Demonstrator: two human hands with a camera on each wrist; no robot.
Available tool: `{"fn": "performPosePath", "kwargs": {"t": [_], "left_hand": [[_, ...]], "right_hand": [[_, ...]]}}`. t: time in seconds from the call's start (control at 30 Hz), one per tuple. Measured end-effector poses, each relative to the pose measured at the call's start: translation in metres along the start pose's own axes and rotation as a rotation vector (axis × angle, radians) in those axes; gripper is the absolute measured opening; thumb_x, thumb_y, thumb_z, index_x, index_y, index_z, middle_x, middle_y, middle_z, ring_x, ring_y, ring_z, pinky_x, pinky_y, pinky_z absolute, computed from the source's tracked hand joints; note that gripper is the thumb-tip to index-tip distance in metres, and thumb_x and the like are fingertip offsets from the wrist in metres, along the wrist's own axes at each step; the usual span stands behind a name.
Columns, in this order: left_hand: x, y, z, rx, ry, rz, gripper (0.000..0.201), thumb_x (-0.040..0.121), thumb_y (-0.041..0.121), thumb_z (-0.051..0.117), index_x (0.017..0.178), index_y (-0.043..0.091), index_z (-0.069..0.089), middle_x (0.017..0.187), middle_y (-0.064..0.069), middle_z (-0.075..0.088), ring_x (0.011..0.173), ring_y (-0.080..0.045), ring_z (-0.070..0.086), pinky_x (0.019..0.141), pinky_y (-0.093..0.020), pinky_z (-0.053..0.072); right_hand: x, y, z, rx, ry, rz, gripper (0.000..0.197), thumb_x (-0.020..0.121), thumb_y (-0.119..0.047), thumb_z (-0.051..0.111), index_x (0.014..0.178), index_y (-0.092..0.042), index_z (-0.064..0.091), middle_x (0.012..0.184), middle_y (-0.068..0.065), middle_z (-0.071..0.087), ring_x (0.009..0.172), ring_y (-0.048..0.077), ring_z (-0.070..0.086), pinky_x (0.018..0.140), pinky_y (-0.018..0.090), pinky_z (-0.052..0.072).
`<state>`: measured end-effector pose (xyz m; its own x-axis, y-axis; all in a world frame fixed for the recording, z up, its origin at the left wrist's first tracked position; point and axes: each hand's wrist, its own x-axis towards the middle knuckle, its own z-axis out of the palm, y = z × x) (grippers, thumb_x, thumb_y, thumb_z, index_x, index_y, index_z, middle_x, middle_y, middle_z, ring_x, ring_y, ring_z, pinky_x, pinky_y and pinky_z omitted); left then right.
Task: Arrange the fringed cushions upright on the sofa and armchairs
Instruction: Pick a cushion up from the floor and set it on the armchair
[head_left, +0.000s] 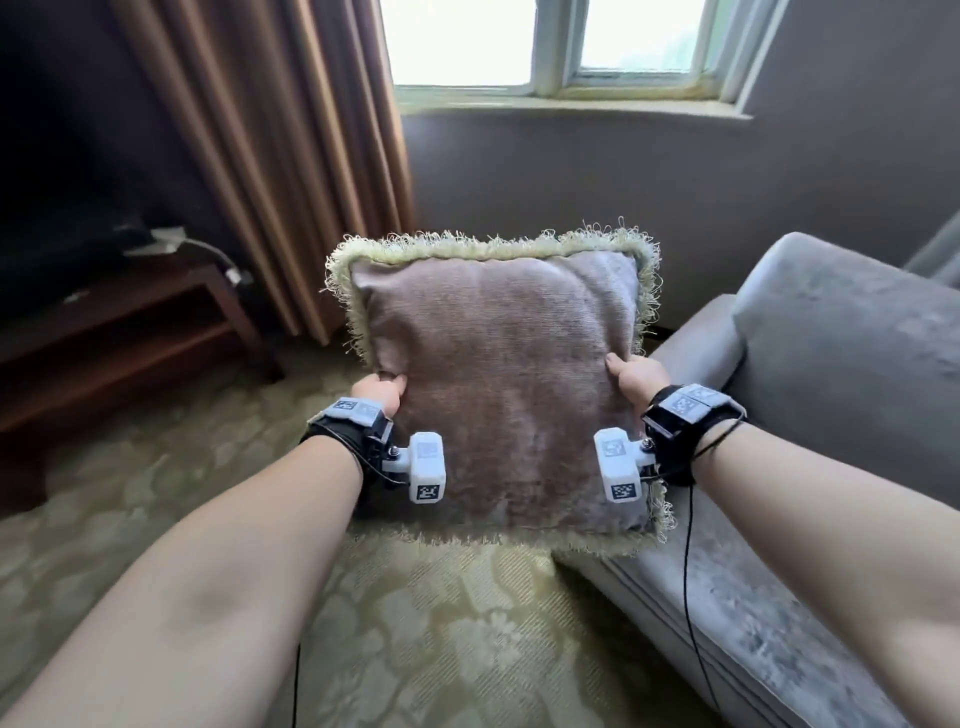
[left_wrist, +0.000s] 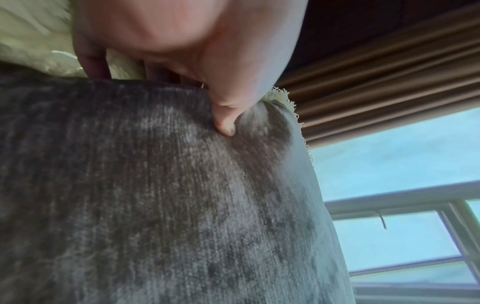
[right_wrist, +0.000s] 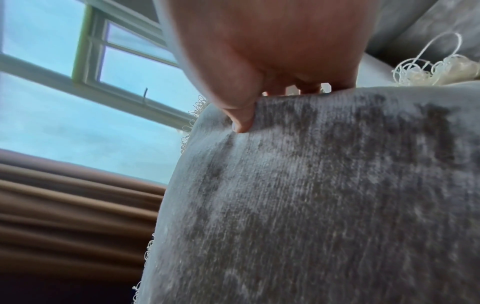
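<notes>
While held aloft, the cushion (head_left: 498, 384) sits between left hand (head_left: 378, 391) and right hand (head_left: 638, 375)

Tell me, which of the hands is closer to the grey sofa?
The right. The right hand grips the cushion's right edge, just beside the sofa arm. The left hand grips the opposite edge, out over the carpet, farther from the sofa.

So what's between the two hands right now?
The fringed cushion: the left hand and right hand grip its opposite sides, clearest in the head view.
</notes>
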<state>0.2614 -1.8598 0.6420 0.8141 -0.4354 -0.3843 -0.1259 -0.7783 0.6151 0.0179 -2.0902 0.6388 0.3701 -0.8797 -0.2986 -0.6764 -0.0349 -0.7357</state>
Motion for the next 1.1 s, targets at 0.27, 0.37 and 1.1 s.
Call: {"fn": "performPosePath", "kwargs": {"t": [0.27, 0.37, 1.1], "left_hand": [[-0.009, 0.147, 0.127, -0.012, -0.115, 0.151, 0.042, 0.096, 0.034, 0.054, 0.122, 0.001, 0.062, 0.128, -0.019, 0.062, 0.119, -0.034, 0.058, 0.104, -0.038, 0.044], [-0.033, 0.201, 0.183, 0.058, -0.186, 0.219, 0.041, 0.097, 0.031, 0.053, 0.122, -0.001, 0.061, 0.127, -0.017, 0.063, 0.119, -0.034, 0.058, 0.103, -0.037, 0.044], [-0.004, 0.423, 0.444, 0.586, -0.562, 0.595, 0.032, 0.092, 0.021, 0.062, 0.113, -0.002, 0.063, 0.120, -0.022, 0.065, 0.110, -0.035, 0.063, 0.085, -0.034, 0.049]], "right_hand": [[0.027, 0.097, -0.158, -0.031, 0.153, 0.136, 0.052, 0.103, -0.032, 0.040, 0.127, 0.011, 0.055, 0.134, 0.026, 0.055, 0.129, 0.038, 0.048, 0.107, 0.038, 0.036], [0.029, 0.142, -0.215, -0.022, 0.235, 0.202, 0.049, 0.103, -0.028, 0.041, 0.124, 0.014, 0.056, 0.132, 0.030, 0.055, 0.128, 0.039, 0.048, 0.102, 0.034, 0.034], [0.104, 0.315, -0.367, -0.083, 0.401, 0.718, 0.043, 0.106, -0.018, 0.023, 0.137, 0.001, 0.046, 0.143, 0.019, 0.048, 0.131, 0.032, 0.047, 0.101, 0.031, 0.038]]}}
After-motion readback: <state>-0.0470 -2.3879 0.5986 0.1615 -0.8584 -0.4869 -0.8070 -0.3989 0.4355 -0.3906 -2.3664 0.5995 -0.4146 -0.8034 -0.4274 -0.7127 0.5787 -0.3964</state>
